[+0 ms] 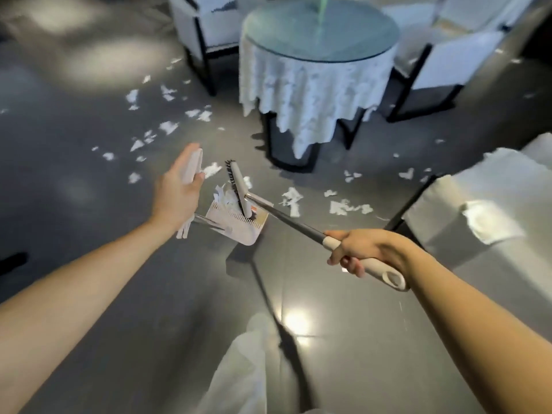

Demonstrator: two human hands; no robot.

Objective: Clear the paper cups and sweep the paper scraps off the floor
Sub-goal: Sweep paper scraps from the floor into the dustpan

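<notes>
Head view: paper scraps [168, 127] are strewn over the grey floor [89, 204] to the left of the round table [319, 28], well apart from the tools. The left hand [176, 198] is closed round the white grip of the dustpan [236, 228], with the forearm stretched forward; the pan is tilted and a small heap of scraps lies in it. The broom [239, 186] head is laid across the pan's mouth, and its long handle is gripped near the end by the right hand [361, 249], fingers wrapped underneath, arm extended. For a clean step, the pan's lip should be pressed flat to the floor and short strokes drawn toward it, so nothing is flicked out. More scraps remain at the right; 0 paper cups are seen.
</notes>
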